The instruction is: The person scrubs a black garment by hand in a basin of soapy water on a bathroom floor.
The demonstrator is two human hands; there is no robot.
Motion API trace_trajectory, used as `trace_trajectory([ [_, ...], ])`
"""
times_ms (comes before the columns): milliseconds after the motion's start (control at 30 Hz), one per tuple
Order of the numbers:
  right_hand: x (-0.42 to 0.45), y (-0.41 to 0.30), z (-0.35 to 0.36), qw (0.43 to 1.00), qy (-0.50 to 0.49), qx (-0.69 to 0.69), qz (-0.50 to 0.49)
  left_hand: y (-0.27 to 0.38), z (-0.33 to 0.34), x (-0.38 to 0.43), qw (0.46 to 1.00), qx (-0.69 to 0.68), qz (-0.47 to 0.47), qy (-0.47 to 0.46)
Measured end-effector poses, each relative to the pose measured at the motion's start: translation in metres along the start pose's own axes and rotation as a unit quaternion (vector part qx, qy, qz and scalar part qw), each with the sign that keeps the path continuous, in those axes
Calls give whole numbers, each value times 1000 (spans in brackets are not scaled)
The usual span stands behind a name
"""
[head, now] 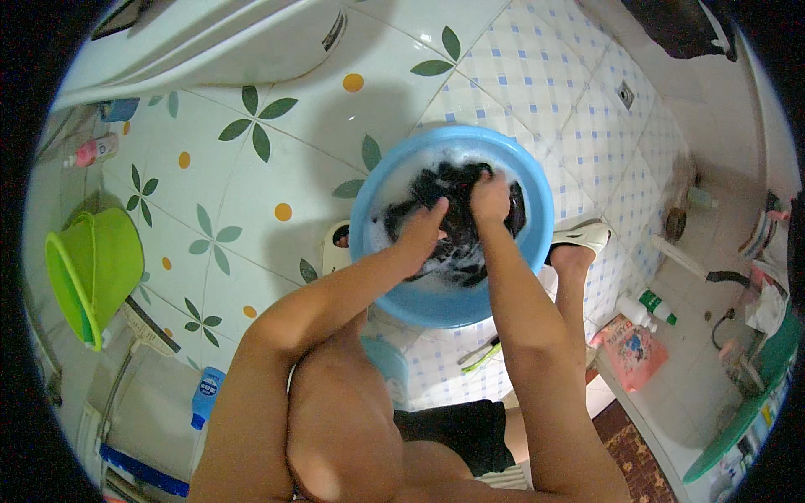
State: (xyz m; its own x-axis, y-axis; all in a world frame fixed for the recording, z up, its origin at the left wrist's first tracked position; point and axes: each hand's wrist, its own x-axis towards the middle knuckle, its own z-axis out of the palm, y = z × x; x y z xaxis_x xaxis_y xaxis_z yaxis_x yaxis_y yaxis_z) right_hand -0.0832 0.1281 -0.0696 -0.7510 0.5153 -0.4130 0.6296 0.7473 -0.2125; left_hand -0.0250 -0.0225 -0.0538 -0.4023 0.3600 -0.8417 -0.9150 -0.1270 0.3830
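Note:
A round blue plastic basin [544, 207] stands on the tiled floor in front of me, between my feet. Dark wet cloth [456, 195] lies bunched in its soapy water, with white suds around it. My left hand [424, 236] is at the left part of the cloth, its thumb raised and some fingers hidden against the fabric. At the cloth's upper right, my right hand [491, 196] has its fingers curled down on the dark fabric, gripping it.
A bright green bucket [110, 258] and a floor squeegee [151, 327] are at the left. A blue bottle [207, 390] stands nearer. Behind the basin's right side is a floor drain [625, 95]. Bottles [657, 306] and a pink bag [632, 355] lie at the right.

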Motion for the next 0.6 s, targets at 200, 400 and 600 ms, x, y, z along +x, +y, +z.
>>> trace_trajectory([
  [200, -86, -28, -15, 958, -108, 230, -131, 15, -8, 11, 972, -214, 41, -88],
  [400, -82, -16, 2, 957, 49, 66, -280, 13, 2, 2, 983, -180, 31, -3],
  [600, -5, -12, 2, 976, 30, -49, -211, 14, -7, -2, 994, -94, -14, 55],
])
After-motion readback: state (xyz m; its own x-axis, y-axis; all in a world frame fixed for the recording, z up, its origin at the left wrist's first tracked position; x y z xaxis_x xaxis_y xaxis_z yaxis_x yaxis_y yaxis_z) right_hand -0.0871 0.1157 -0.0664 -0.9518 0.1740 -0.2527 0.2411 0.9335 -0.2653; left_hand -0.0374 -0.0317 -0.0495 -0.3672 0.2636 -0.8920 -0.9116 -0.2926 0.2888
